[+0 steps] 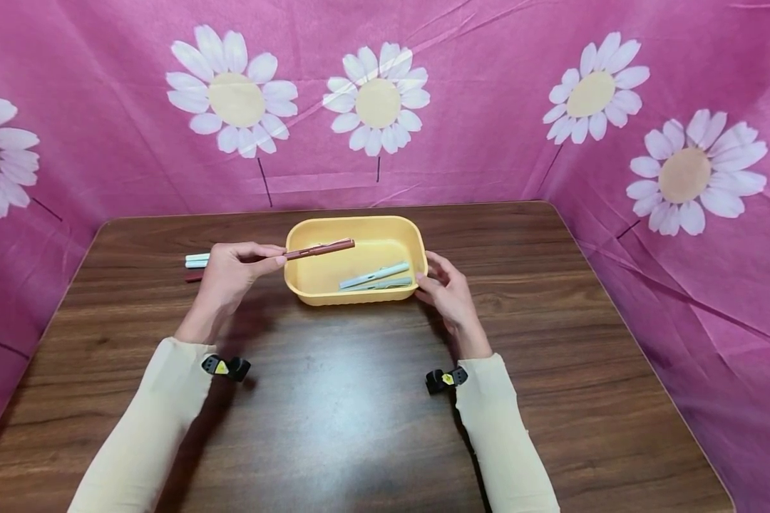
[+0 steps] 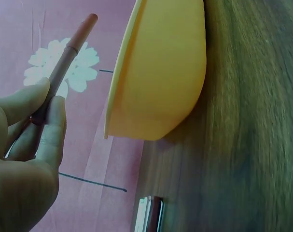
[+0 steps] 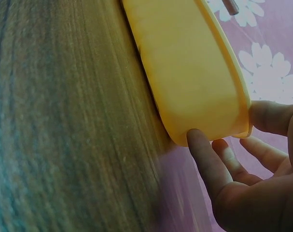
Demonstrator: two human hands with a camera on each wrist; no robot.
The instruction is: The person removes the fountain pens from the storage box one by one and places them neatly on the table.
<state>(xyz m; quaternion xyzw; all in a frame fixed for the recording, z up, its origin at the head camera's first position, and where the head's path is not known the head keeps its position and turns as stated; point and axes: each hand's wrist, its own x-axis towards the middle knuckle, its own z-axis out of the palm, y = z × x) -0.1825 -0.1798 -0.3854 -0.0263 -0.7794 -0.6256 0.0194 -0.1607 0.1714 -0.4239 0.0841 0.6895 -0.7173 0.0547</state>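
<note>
My left hand point(image 1: 227, 278) pinches a dark red pen point(image 1: 324, 249) by one end, between thumb and fingers. The pen slants up over the left half of a yellow plastic bin point(image 1: 308, 279), above its rim. In the left wrist view the pen point(image 2: 64, 65) points up and away from the fingers. My right hand point(image 1: 450, 291) holds the bin's right end, thumb at the rim and fingertips against the outer wall point(image 3: 199, 106). Inside the bin, two pale green pens point(image 1: 375, 275) lie at the front right, side by side.
Left of the bin, partly hidden behind my left hand, several pens lie on the wooden table point(image 1: 334, 399), pale ones point(image 1: 195, 261) and a dark red one point(image 1: 194, 276). A pink cloth point(image 1: 475, 107) with daisies hangs behind the table and along its sides.
</note>
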